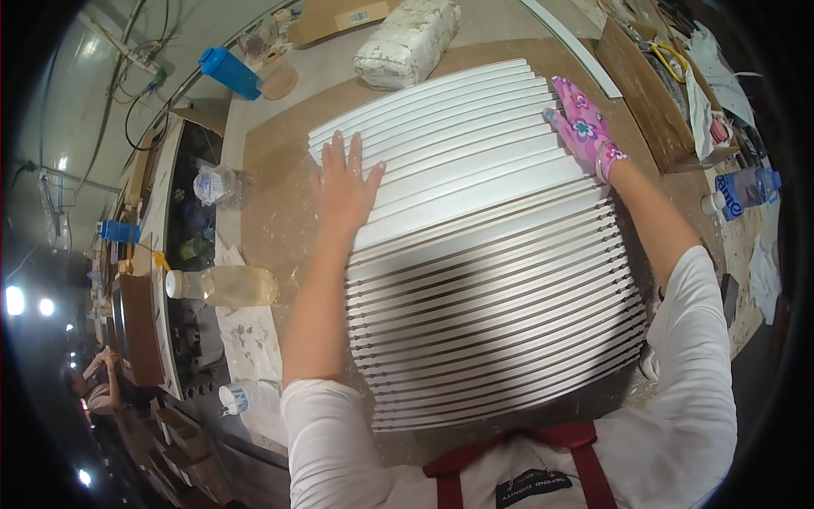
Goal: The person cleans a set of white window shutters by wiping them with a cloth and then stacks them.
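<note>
Long white slats (458, 148) lie side by side across the board before me, their flat faces up in the far part. Nearer to me, a row of narrower slats (500, 310) with dark gaps between them and notched ends continues toward my body, partly in shadow. My bare left hand (346, 185) rests with spread fingers on the left ends of the far slats. At their right ends is my right hand (585, 131), in a pink flowered glove, its fingers stretched out along the slat ends. Neither hand is closed around a slat.
A plaster-smeared white block (407, 42) lies beyond the slats. On the left are a blue bottle (231, 73), a jug of yellowish liquid (225, 286) and clear plastic bottles (250, 397). A cardboard box (649, 93) and another bottle (746, 188) lie right. Another person (106, 382) sits far left.
</note>
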The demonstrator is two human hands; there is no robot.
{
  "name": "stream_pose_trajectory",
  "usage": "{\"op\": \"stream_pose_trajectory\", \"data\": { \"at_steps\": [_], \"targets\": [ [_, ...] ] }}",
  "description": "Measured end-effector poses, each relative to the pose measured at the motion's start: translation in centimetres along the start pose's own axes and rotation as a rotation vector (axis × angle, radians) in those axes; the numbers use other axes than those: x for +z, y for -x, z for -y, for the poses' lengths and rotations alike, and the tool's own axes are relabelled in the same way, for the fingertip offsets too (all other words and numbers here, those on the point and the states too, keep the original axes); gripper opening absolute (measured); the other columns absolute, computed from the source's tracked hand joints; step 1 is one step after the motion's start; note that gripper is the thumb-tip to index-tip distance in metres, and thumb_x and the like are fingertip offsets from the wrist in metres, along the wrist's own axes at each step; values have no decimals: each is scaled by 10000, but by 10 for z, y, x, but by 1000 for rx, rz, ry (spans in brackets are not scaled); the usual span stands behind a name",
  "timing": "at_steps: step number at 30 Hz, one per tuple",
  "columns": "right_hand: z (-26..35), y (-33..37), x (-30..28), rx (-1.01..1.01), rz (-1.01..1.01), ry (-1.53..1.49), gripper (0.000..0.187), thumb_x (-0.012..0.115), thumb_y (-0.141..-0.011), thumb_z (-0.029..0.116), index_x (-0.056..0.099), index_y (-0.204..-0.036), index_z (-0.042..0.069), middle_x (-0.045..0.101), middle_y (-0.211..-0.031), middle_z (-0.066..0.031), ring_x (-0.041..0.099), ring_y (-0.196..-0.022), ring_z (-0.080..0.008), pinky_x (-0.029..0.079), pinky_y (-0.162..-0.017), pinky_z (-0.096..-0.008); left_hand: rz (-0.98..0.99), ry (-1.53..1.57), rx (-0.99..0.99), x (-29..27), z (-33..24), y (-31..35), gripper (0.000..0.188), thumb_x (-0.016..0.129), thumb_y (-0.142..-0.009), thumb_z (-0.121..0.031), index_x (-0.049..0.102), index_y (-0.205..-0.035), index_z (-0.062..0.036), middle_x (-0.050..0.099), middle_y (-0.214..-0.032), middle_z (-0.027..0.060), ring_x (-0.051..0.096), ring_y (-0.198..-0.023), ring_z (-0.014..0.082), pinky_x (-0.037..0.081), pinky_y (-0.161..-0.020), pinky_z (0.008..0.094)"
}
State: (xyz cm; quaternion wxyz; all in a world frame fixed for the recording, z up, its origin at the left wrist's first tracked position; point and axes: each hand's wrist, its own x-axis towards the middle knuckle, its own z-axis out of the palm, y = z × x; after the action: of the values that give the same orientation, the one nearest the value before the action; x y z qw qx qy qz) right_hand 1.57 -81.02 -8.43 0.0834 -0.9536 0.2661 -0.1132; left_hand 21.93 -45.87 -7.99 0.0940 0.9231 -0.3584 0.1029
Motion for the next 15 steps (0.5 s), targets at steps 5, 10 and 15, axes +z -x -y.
{"op": "stream_pose_trajectory", "data": {
  "at_steps": [5, 10, 15],
  "targets": [
    [-50, -34, 28, 50, 104, -780, 708, 394, -979, 480, 167, -1516, 79, 255, -1551, -125, 247, -1431, -248, 203, -1161, -331, -243, 491, -101, 28, 47, -40, 690, 485, -964, -395, 251, -1473, 7, 243, -1535, 212, 204, -1434, 322, 193, -1163, 405],
    [-6, -59, 1, 148, 150, -1054, 684, 370, -986, 476, 169, -1526, 107, 218, -1568, -93, 182, -1446, -230, 120, -1179, -377, -17, 1483, -700, 13, 84, -58, 823, 348, -946, -646, 358, -1430, 19, 418, -1442, 154, 399, -1310, 257, 270, -1112, 346],
    [-2, -59, 10, -26, 279, -638, 607, 266, -1021, 465, 213, -1514, 115, 189, -1571, -134, 166, -1452, -258, 163, -1176, -331, 194, 1265, -762, 4, 60, -55, 844, 410, -912, -663, 348, -1447, -13, 403, -1446, 173, 410, -1302, 275, 326, -1075, 354]
  ]
}}
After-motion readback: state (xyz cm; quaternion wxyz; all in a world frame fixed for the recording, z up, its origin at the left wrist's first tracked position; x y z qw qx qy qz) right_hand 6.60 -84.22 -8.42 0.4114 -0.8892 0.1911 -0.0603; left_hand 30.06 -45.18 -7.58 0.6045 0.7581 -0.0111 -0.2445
